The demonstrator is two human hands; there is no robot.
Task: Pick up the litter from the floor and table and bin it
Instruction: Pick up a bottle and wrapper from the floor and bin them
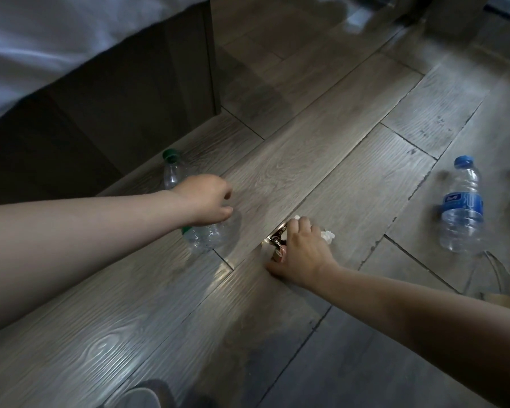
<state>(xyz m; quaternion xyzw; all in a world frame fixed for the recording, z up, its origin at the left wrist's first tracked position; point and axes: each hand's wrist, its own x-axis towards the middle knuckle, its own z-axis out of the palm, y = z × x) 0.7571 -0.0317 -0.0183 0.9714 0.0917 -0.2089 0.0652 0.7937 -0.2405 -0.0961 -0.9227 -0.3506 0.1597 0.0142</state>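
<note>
Right hand [301, 254] grip pinches crumpled tissue [328, 235] on floor [306, 142], shiny wrapper [277, 245] beside; left hand [206, 198] grip curled round green-capped bottle [173, 172]; blue-capped bottle [461, 207] well apart.

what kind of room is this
Probably a bedroom, perhaps a hotel room. A bed with a white sheet on a dark wooden base stands on a wood-look plank floor, and plastic bottles lie on that floor.
</note>
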